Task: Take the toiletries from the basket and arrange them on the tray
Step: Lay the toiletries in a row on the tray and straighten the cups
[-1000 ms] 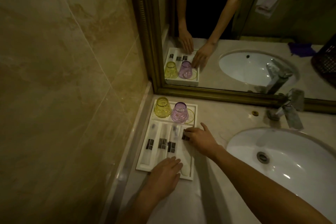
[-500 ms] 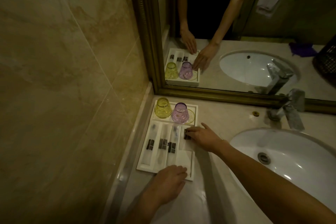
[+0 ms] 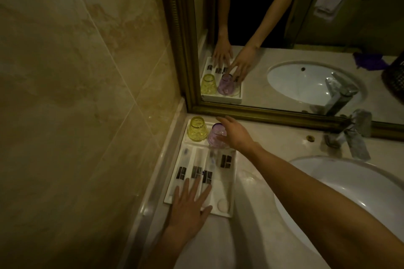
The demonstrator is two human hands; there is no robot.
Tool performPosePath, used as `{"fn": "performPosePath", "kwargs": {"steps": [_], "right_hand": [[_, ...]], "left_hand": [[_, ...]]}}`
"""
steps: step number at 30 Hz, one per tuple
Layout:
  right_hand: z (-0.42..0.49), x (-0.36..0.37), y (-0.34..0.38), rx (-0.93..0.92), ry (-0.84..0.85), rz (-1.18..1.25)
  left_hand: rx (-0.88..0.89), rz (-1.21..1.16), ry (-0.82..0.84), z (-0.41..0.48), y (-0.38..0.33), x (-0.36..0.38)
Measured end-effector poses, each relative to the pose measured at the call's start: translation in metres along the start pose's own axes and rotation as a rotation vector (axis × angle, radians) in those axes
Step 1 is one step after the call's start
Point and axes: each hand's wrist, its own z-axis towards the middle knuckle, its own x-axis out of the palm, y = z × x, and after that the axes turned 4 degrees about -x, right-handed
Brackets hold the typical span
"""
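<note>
A white tray (image 3: 232, 183) lies on the counter in the corner by the wall. Several long clear toiletry packets with dark labels (image 3: 225, 161) lie side by side in it. At its far end stand an upturned yellow cup (image 3: 197, 129) and an upturned purple cup (image 3: 214, 138). My right hand (image 3: 237, 134) reaches over the purple cup with fingers spread and touches its right side. I cannot tell whether it grips the cup. My left hand (image 3: 189, 203) lies flat, fingers apart, on the tray's near end over the packets' lower ends.
A white sink (image 3: 360, 194) and a chrome faucet (image 3: 352, 137) are to the right. A gold-framed mirror (image 3: 284, 116) backs the counter. The mirror shows a dark basket (image 3: 393, 81) and a purple cloth (image 3: 369, 61). A marble wall closes the left side.
My right hand left the rightmost packet and moved up to the purple cup. My left hand slid forward from the tray's near edge onto the packets.
</note>
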Motion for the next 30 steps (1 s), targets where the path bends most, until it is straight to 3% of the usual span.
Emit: {"fn": "performPosePath", "kwargs": {"steps": [4,15,30], "right_hand": [[0.004,0.004,0.003,-0.027,0.107,-0.056],[0.003,-0.014,-0.010,-0.005,0.011,-0.163],[0.008,-0.012,-0.006,0.012,0.056,-0.180]], "left_hand": [[-0.004,-0.021,0.030,0.000,-0.003,0.005],[0.011,-0.035,0.001,0.004,0.001,0.011],[0.013,-0.026,-0.031,0.003,0.002,0.015]]}}
